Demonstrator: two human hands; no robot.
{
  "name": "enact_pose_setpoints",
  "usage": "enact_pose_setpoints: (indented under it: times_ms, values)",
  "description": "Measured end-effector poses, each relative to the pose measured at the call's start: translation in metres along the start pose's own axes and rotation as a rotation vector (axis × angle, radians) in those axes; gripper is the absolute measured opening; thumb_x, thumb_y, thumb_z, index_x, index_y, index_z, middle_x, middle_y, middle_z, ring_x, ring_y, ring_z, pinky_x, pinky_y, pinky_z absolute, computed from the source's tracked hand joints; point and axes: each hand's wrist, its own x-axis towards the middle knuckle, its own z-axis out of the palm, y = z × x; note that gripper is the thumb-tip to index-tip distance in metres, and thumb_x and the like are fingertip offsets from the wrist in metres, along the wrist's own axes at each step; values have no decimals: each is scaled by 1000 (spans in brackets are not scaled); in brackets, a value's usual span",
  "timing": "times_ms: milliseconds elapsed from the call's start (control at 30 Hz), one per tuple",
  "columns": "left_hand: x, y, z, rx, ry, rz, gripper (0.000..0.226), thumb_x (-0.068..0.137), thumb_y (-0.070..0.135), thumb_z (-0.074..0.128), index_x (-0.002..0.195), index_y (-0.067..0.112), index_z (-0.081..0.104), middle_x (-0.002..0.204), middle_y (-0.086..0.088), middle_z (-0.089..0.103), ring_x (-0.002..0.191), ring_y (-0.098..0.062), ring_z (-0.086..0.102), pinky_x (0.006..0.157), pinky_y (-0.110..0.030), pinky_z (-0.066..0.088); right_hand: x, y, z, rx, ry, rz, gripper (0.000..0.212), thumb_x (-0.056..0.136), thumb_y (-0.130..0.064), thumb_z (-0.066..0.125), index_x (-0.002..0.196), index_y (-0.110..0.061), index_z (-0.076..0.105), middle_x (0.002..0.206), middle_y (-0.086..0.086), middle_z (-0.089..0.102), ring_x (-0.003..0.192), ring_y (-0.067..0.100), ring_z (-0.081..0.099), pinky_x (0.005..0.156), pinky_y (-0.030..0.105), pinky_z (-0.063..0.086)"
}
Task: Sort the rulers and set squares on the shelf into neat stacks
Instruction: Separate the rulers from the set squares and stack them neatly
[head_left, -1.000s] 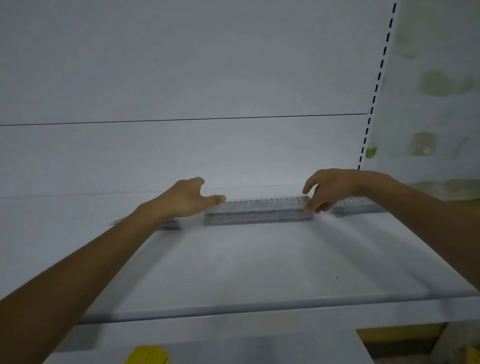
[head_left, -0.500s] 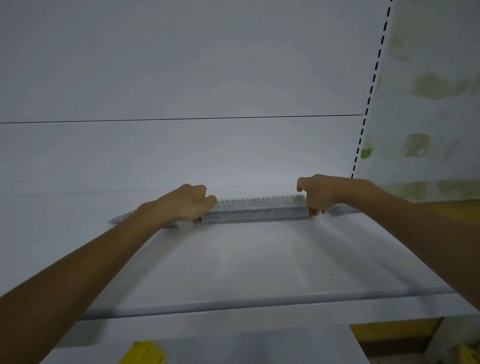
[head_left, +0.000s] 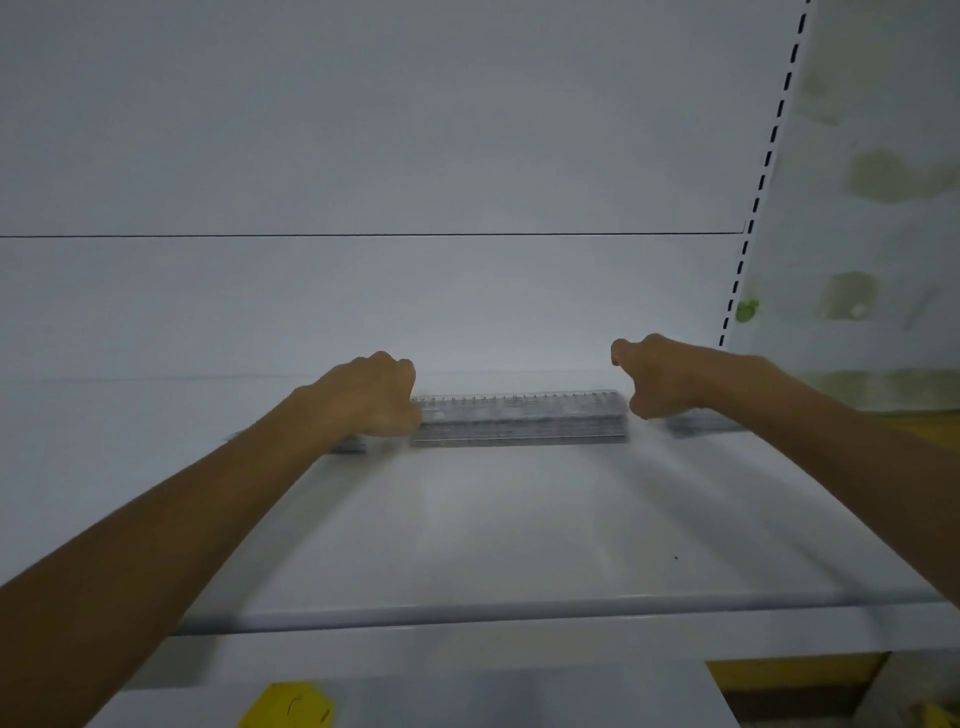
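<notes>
A stack of clear plastic rulers (head_left: 519, 421) is set at the back of the white shelf (head_left: 493, 608), its left end clasped by the curled left grip (head_left: 371, 400). Whether it is held by the curled right grip (head_left: 657, 379) cannot be told. Loose rulers (head_left: 701, 423) along the shelf's back are judged not yet stacked.

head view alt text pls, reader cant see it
A left hand and right hand, fingers curled, sit at either end of a stack of clear rulers at the back of a white shelf. More rulers lie beside it, partly hidden.
</notes>
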Motion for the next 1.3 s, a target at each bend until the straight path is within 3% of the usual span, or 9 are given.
enact_pose_setpoints:
  times_ms: [100, 200, 267, 367, 500, 633, 733, 967, 1300]
  values:
    - [5, -2, -6, 32, 14, 43, 50, 86, 34, 53, 131, 15, 41, 124, -2, 52, 109, -23, 53, 82, -28, 41, 8, -1, -13, -33, -14, -44, 56, 79, -15, 59, 130, -10, 37, 105, 3, 52, 91, 21, 55, 76, 32, 51]
    - [11, 2, -5, -135, -98, 135, 73, 80, 49, 62, 140, 22, 32, 134, 6, 48, 121, -18, 47, 98, -32, 39, 15, -9, -12, -2, -169, -107, 79, 72, -30, 75, 138, -18, 33, 131, -4, 48, 118, 20, 48, 101, 37, 42]
    - [13, 7, 0, -128, -129, 165, 77, 72, 57, 68, 134, 22, 40, 121, 5, 52, 111, -17, 50, 96, -33, 42, 18, -16, -4, -46, -195, -138, 78, 66, -36, 80, 133, -20, 42, 121, -5, 50, 111, 18, 49, 96, 32, 41]
    - [18, 11, 11, -89, -61, 231, 53, 70, 53, 72, 108, 21, 56, 90, 10, 50, 87, -14, 49, 76, -28, 41, 24, -14, 6, -46, -127, -173, 52, 64, -34, 82, 107, -17, 58, 104, -1, 56, 90, 18, 51, 78, 29, 42]
    - [20, 8, 14, -147, -33, 258, 34, 70, 49, 74, 75, 27, 48, 74, 13, 46, 76, -13, 49, 65, -25, 37, 28, -9, 10, -22, -93, -202, 45, 62, -33, 82, 95, -8, 64, 94, 8, 64, 81, 22, 56, 67, 30, 43]
    - [16, 9, 14, -184, -20, 246, 50, 78, 66, 53, 96, 20, 59, 92, 5, 58, 86, -15, 56, 79, -32, 47, 29, -8, 8, -15, -117, -204, 48, 62, -39, 81, 97, -14, 60, 99, 2, 60, 82, 16, 52, 71, 27, 40]
    - [14, 7, 11, -254, 7, 268, 42, 87, 60, 41, 93, 23, 59, 92, 5, 60, 86, -14, 55, 81, -32, 46, 25, -7, 2, 62, -144, -194, 56, 61, -45, 80, 109, -27, 58, 100, -11, 55, 96, 14, 54, 86, 26, 43]
    - [15, 6, 15, -328, 37, 330, 38, 84, 54, 54, 99, 20, 63, 96, 10, 61, 89, -7, 55, 80, -26, 46, 22, -4, 3, 147, -31, -248, 46, 62, -38, 82, 102, -24, 66, 94, -8, 60, 94, 12, 59, 88, 28, 49]
    - [23, 4, 15, -282, 35, 349, 38, 77, 41, 71, 105, 17, 62, 91, 8, 55, 79, -7, 50, 68, -19, 37, 28, -10, -4, 30, -126, -221, 58, 61, -39, 83, 111, -18, 64, 110, 0, 66, 103, 20, 60, 95, 36, 48]
